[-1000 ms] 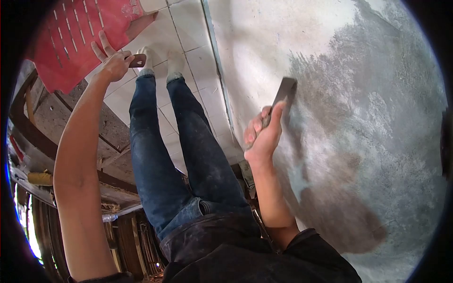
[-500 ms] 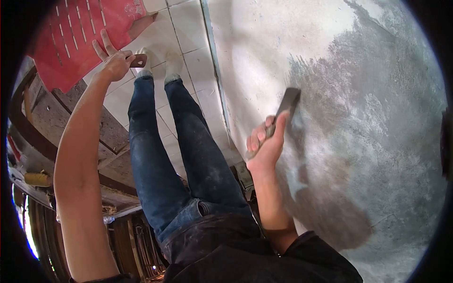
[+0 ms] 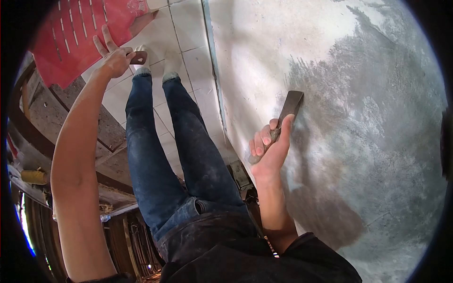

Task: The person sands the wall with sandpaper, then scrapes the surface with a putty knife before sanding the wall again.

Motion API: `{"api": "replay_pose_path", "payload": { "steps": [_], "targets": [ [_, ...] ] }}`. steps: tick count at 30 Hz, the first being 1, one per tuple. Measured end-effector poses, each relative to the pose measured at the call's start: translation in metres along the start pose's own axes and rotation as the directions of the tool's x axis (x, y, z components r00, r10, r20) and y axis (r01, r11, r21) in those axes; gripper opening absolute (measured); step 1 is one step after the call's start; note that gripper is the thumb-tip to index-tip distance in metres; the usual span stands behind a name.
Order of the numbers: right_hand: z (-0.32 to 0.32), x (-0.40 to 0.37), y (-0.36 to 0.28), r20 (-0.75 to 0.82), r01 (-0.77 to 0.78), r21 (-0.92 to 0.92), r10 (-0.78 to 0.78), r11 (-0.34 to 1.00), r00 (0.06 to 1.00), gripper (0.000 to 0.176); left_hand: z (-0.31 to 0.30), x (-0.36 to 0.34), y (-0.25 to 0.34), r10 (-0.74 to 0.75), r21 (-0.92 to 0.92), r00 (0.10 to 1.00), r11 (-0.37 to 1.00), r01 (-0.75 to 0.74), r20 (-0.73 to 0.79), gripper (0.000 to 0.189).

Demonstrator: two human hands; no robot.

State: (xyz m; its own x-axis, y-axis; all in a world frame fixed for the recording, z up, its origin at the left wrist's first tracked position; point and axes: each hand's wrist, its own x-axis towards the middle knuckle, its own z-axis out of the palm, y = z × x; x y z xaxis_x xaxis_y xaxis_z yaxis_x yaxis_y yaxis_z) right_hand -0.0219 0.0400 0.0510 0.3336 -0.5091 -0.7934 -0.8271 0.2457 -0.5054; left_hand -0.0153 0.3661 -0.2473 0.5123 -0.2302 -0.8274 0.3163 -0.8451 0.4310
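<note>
My right hand (image 3: 271,146) is wrapped around the handle of a scraper (image 3: 290,104), thumb along its neck. The flat dark blade's end is right at the wall (image 3: 358,127), by the border between white paint and bare grey patches. At the upper left, my left hand (image 3: 114,62) pinches a flat reddish-brown piece with a hole near its end (image 3: 138,58); the rest of it is hidden by the hand. Two fingers of that hand stretch out over the red slotted plastic chair (image 3: 82,42).
White floor tiles (image 3: 193,56) lie under my feet, beside the wall's base. A curved wooden frame (image 3: 35,129) stands at the left, with a yellowish roller-shaped object (image 3: 34,177) on its edge. Dark clutter (image 3: 241,174) sits low by the wall.
My right hand and the scraper have shifted slightly down and to the right along the wall, and the blade has turned its flat face more into view. My left hand has barely moved.
</note>
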Motion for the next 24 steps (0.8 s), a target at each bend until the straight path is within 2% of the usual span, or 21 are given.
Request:
{"api": "replay_pose_path", "payload": {
  "steps": [2, 5, 6, 12, 14, 17, 20, 24],
  "targets": [
    [0.000, -0.001, -0.003, 0.040, -0.009, -0.012, 0.010, 1.000, 0.999, 0.050, -0.001, 0.000, 0.001, 0.014, 0.023, 1.000, 1.000, -0.014, 0.003, 0.039],
    [0.022, 0.021, -0.002, 0.005, 0.021, -0.055, -0.021, 0.998, 1.000, 0.049, -0.002, 0.002, -0.001, 0.008, 0.030, 1.000, 1.000, -0.008, 0.014, 0.039],
    [0.028, 0.030, -0.001, 0.047, 0.044, -0.024, -0.043, 0.999, 0.998, 0.048, -0.002, 0.001, 0.001, 0.001, 0.026, 1.000, 1.000, -0.002, 0.023, 0.039],
    [0.010, 0.004, 0.002, -0.010, 0.020, -0.003, -0.020, 1.000, 1.000, 0.049, 0.000, -0.002, 0.001, -0.011, 0.012, 1.000, 1.000, 0.011, -0.025, 0.040],
    [0.005, -0.004, -0.002, -0.031, -0.001, -0.006, 0.001, 1.000, 1.000, 0.049, 0.000, -0.001, 0.001, -0.013, 0.009, 1.000, 1.000, 0.013, 0.000, 0.040],
    [0.017, 0.012, -0.001, -0.009, 0.035, -0.023, -0.035, 0.999, 0.999, 0.049, 0.000, -0.001, 0.002, -0.015, 0.021, 1.000, 1.000, 0.016, -0.011, 0.038],
    [0.039, 0.024, -0.001, 0.001, -0.010, 0.034, 0.010, 0.999, 1.000, 0.048, -0.005, -0.001, 0.003, -0.022, 0.036, 1.000, 0.999, 0.021, 0.010, 0.038],
    [0.019, 0.011, 0.004, -0.023, 0.008, 0.003, -0.008, 1.000, 1.000, 0.048, 0.000, -0.001, 0.000, -0.027, 0.014, 1.000, 1.000, 0.027, -0.008, 0.039]
  ]
}}
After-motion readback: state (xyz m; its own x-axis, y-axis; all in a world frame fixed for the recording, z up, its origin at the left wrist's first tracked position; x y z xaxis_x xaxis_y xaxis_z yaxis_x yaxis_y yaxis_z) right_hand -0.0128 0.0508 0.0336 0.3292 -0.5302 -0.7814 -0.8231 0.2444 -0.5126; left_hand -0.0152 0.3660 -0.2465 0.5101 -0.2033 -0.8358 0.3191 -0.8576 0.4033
